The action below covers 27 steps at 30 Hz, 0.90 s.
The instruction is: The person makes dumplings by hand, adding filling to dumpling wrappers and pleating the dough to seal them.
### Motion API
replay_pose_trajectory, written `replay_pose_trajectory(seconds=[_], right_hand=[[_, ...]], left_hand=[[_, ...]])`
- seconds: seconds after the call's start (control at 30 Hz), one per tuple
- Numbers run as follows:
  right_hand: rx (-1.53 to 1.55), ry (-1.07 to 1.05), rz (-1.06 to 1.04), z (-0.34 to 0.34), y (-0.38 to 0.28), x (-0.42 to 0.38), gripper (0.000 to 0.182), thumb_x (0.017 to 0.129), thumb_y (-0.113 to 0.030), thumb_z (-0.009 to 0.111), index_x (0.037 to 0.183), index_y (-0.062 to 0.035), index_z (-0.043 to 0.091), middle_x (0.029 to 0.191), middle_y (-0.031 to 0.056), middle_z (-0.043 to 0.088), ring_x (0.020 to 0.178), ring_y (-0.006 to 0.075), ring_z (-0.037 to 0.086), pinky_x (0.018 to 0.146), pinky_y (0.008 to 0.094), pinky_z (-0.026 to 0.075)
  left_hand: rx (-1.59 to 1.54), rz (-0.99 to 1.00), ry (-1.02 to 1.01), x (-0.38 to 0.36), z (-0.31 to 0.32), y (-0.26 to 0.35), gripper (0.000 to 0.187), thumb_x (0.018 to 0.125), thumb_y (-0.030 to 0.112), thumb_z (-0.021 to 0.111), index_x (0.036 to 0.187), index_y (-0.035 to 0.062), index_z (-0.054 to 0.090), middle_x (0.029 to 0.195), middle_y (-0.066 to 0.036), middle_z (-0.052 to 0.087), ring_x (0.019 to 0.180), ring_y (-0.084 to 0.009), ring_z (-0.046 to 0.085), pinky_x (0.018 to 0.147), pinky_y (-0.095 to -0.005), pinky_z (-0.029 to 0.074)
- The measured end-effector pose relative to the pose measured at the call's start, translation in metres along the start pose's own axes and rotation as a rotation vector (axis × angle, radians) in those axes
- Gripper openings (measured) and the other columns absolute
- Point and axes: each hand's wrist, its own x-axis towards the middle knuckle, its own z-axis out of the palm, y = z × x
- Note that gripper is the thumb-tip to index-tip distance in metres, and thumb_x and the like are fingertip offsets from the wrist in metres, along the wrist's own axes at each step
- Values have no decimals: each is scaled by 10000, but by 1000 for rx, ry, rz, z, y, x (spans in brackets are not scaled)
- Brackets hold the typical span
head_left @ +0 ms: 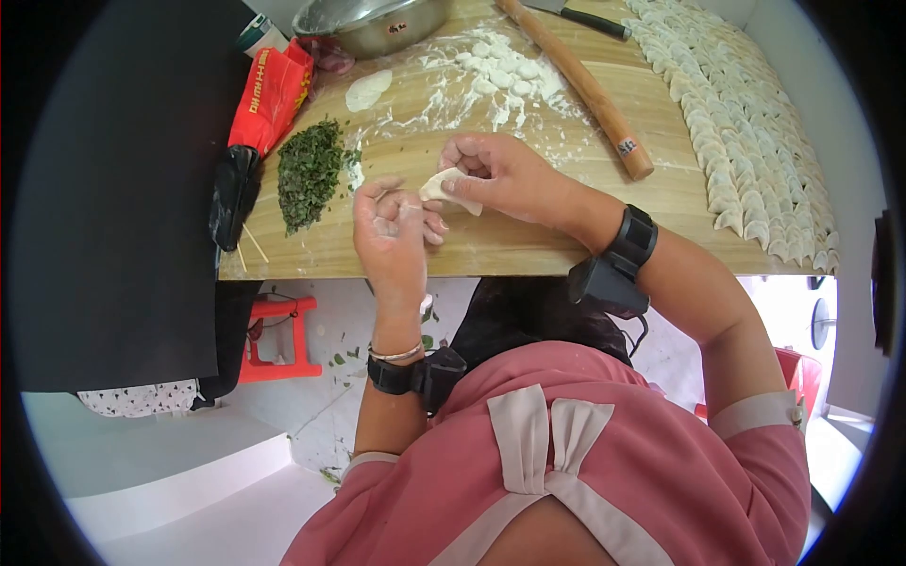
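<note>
My right hand (495, 174) pinches a folded dumpling (457, 191) of pale dough between thumb and fingers, just above the wooden board (528, 236). Beside its left tip is my left hand (392, 224), fingers loosely bent and apart, thumb close to the dough. Flour dusts the fingers of both hands. To the left of my hands lies a heap of chopped green leaves (310, 174). Beyond them, a flat round wrapper (368, 90) rests on the board, and small dough pieces (505, 71) sit in scattered flour.
A rolling pin (585, 90) lies slanted at the right of the flour, near a black-handled knife (595, 23). Rows of finished dumplings (746, 132) cover the right side. At the back left stand a metal bowl (373, 26) and a red bag (272, 94). A red stool (283, 340) is below.
</note>
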Motion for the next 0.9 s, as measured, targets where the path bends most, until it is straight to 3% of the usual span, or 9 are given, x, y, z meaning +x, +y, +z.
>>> replay_pose_trajectory(seconds=[0.13,0.2,0.3,0.4,0.53,0.6,0.73,0.8,0.9], right_hand=[[130,-22,61,-4,-9,-2,147,882,-132,589,968,-28,533,788,-18,534,701,41,481,603,199,398],[151,-49,81,-2,-9,-3,149,881,-138,589,971,-30,542,788,-13,538,703,38,486,603,196,409],[-16,-129,16,-2,-5,-2,171,874,-144,600,980,-25,538,792,-4,541,701,44,496,588,194,416],[87,-159,99,-2,-10,-4,176,868,-135,599,981,-17,534,804,3,543,697,51,504,569,204,418],[134,-144,102,1,-15,-7,175,847,-106,605,974,-13,529,817,6,544,690,61,511,561,210,424],[48,-227,109,-4,-18,-5,181,825,-68,607,978,-12,528,830,9,547,693,71,521,598,205,437],[14,-254,-16,-3,-7,-4,196,809,-50,616,981,-13,530,843,7,555,726,68,526,640,202,441],[20,-196,-27,-2,-8,-5,194,803,-47,619,976,-19,536,853,3,564,780,51,525,666,204,439],[153,-173,115,-2,-12,-7,218,788,-143,631,944,-15,548,781,27,580,703,72,537,588,233,415]], left_hand=[[-145,-56,-68,8,-12,0,123,927,139,503,919,17,512,735,-57,561,593,-85,516,520,-183,395],[269,-16,-227,9,-17,-1,197,934,177,477,821,16,496,670,-55,523,571,-108,457,521,-232,372],[553,87,-265,12,-18,-5,216,912,153,497,755,7,469,618,-71,457,567,-133,386,527,-287,346],[597,233,-281,12,-16,-5,222,892,148,521,748,-6,452,610,-82,393,581,-143,358,534,-318,331],[671,309,-259,8,-18,-2,223,883,139,534,734,-5,451,607,-69,392,583,-121,362,531,-297,333],[476,137,-185,6,-22,-7,237,883,131,533,710,-4,445,601,-70,402,577,-114,359,527,-286,333],[354,83,-277,10,-22,-6,221,870,112,536,702,-6,455,597,-76,434,572,-109,364,522,-278,333],[526,194,-330,8,-18,-3,290,929,181,504,686,29,459,628,30,393,599,-51,348,505,-235,270],[632,335,-283,9,-21,-6,290,931,188,502,686,36,474,627,25,391,598,-49,360,504,-221,262]])
